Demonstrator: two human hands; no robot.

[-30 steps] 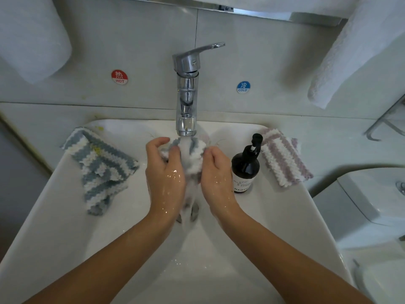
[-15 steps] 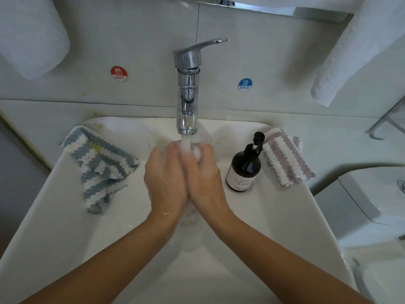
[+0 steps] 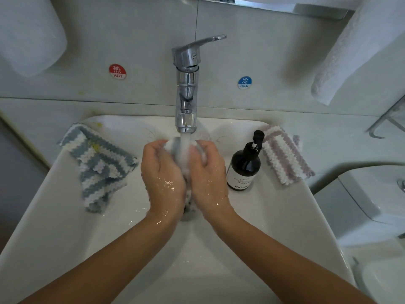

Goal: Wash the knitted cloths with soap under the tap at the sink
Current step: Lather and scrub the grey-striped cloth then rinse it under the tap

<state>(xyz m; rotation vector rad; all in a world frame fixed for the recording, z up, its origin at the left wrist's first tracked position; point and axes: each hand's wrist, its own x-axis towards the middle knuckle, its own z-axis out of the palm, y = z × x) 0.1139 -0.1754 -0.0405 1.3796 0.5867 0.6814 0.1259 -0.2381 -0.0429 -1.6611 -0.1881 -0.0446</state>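
- My left hand (image 3: 163,174) and right hand (image 3: 208,172) are raised side by side over the middle of the white ceramic sink (image 3: 285,227), both forearms reaching in from six o'clock, backs of the hands up and wet.
- Both hands are curled, fingers clenched around a bunched blue-and-white knitted cloth (image 3: 175,148) squeezed between my palms; its rounded top shows at twelve o'clock of my knuckles, and a small tail hangs out below between my wrists.
- The chrome single-lever tap (image 3: 186,84) stands at twelve o'clock; its stream of water (image 3: 184,145) falls straight onto the top of the cloth between my fingers.
- A second blue-and-white striped knitted cloth (image 3: 98,165) lies draped over the sink's rim at nine o'clock of my left hand, apart from it.
- A dark brown pump bottle of soap (image 3: 244,167) stands upright on the rim at three o'clock, just beside my right hand.
- A mauve-and-white striped knitted cloth (image 3: 285,154) lies beyond the bottle at two o'clock, at the sink's back corner.
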